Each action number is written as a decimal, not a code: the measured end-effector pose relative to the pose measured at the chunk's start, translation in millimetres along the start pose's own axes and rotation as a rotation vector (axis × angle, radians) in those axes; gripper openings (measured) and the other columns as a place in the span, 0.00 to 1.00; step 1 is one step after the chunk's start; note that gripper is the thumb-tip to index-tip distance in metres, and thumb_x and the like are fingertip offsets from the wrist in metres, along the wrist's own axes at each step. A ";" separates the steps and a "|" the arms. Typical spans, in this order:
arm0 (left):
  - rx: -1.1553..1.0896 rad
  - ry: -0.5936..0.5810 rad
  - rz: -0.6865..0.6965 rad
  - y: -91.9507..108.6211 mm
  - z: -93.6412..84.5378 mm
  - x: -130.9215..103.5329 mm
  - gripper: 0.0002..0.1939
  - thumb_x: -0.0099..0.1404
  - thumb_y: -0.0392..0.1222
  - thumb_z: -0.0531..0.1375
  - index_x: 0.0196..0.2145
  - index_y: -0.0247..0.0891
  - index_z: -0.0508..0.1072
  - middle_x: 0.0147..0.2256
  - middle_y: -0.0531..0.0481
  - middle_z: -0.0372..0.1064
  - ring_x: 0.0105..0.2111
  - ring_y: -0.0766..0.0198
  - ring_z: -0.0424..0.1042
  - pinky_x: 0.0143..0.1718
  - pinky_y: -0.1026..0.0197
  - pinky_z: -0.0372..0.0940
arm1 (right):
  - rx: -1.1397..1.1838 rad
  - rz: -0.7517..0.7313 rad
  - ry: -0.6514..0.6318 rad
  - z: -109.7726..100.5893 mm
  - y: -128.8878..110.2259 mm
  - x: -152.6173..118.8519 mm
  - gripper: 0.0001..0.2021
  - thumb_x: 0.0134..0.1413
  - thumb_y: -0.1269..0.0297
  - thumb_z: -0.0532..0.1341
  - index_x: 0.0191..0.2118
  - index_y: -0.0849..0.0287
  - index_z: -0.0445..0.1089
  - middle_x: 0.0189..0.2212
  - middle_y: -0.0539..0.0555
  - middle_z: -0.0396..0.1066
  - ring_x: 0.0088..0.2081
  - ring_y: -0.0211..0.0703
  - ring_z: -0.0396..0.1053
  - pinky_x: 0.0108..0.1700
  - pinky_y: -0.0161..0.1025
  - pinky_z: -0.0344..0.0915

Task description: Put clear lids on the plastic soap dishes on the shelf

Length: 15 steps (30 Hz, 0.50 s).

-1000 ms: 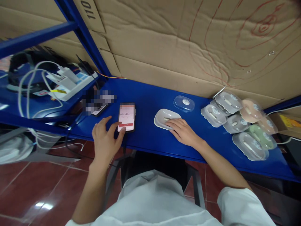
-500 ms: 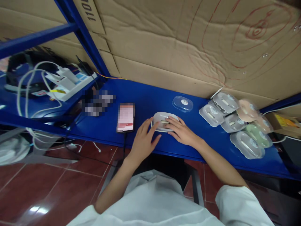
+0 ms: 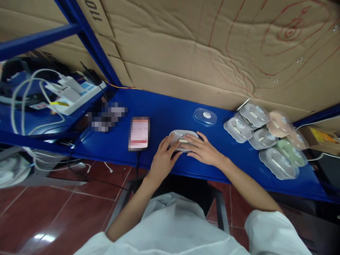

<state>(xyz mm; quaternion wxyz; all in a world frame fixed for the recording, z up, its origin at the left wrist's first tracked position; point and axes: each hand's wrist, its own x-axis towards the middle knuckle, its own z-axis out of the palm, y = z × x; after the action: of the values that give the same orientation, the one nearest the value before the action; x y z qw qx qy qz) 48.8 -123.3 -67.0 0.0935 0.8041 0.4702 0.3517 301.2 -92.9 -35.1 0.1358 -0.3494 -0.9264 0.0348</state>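
Observation:
A pale grey oval dish [image 3: 175, 134], like a soap dish, is low over the blue table in front of me. A small cream-coloured oblong piece [image 3: 182, 141] shows in its middle. My left hand [image 3: 163, 159] grips the dish's left end, thumb at the near side and fingers reaching inside. My right hand [image 3: 204, 149] holds the right end, its fingers laid across the inside near the oblong piece. Fingertips hide part of the dish. Beyond it lies a clear plastic lid [image 3: 203, 118] with a round white sticker.
Several lidded dishes [image 3: 265, 138] in grey, peach and green are piled at the right. A phone [image 3: 139, 134] with a cable lies left on the blue table [image 3: 164, 109]. A power strip [image 3: 79, 95] with white cables sits farther left. Cardboard [image 3: 170, 49] walls the back.
The dish has shifted slightly nearer to me. My left thumb has closed in on its near side. Both hands stay on it, and the camera view has moved a little.

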 end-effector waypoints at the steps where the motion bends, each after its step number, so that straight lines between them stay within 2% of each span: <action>1: -0.009 -0.005 -0.010 1.0 -0.6 0.1 0.19 0.75 0.44 0.63 0.61 0.41 0.74 0.70 0.36 0.62 0.70 0.42 0.63 0.67 0.37 0.68 | 0.012 0.053 0.052 -1.3 8.4 -0.8 0.23 0.78 0.57 0.52 0.73 0.45 0.61 0.76 0.55 0.55 0.77 0.52 0.52 0.77 0.64 0.47; 4: -0.061 -0.013 -0.056 2.9 -2.7 0.3 0.18 0.75 0.45 0.63 0.59 0.41 0.75 0.73 0.36 0.53 0.73 0.42 0.59 0.68 0.39 0.67 | -0.028 0.353 0.232 -5.4 39.1 -4.4 0.28 0.78 0.53 0.49 0.77 0.49 0.53 0.78 0.59 0.50 0.79 0.57 0.44 0.76 0.66 0.48; 7: -0.092 -0.047 -0.111 2.8 -3.9 -0.8 0.18 0.74 0.47 0.64 0.59 0.42 0.74 0.76 0.36 0.46 0.74 0.41 0.57 0.67 0.40 0.67 | -0.094 0.581 0.245 -4.1 62.5 -9.0 0.35 0.75 0.47 0.53 0.78 0.57 0.48 0.74 0.68 0.57 0.78 0.68 0.45 0.74 0.77 0.42; 9: -0.098 -0.071 -0.129 2.4 -4.2 -1.6 0.19 0.74 0.47 0.64 0.59 0.42 0.73 0.75 0.35 0.48 0.73 0.41 0.58 0.67 0.39 0.68 | -0.097 0.628 0.226 -0.8 69.1 -11.6 0.40 0.70 0.43 0.59 0.77 0.59 0.51 0.68 0.71 0.62 0.74 0.72 0.53 0.72 0.81 0.42; 10: -0.103 -0.079 -0.130 2.1 -4.3 -1.8 0.19 0.74 0.47 0.64 0.60 0.42 0.73 0.75 0.35 0.48 0.73 0.41 0.58 0.67 0.40 0.67 | -0.082 0.630 0.232 0.5 70.0 -12.6 0.40 0.68 0.42 0.61 0.76 0.58 0.53 0.66 0.71 0.64 0.72 0.72 0.57 0.71 0.81 0.45; 13: -0.133 -0.088 -0.128 1.7 -4.9 -1.4 0.20 0.74 0.46 0.65 0.60 0.42 0.72 0.75 0.36 0.50 0.73 0.43 0.58 0.69 0.40 0.66 | 0.032 0.570 0.279 -0.7 66.9 -14.4 0.35 0.66 0.41 0.63 0.71 0.55 0.64 0.63 0.68 0.65 0.67 0.67 0.64 0.69 0.71 0.60; 15: -0.159 -0.092 -0.151 1.2 -5.0 -0.6 0.26 0.73 0.47 0.65 0.65 0.44 0.68 0.74 0.37 0.52 0.73 0.44 0.59 0.68 0.40 0.66 | 0.140 0.504 0.314 -6.7 60.3 -14.7 0.29 0.69 0.43 0.61 0.68 0.53 0.69 0.63 0.65 0.67 0.65 0.62 0.67 0.68 0.65 0.66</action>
<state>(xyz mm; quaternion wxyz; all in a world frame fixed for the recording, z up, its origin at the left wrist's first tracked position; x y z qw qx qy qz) 46.1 -125.3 -63.0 0.2049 0.7717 0.4951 0.3425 352.1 -57.4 -41.6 0.2883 -0.5591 -0.7736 0.0767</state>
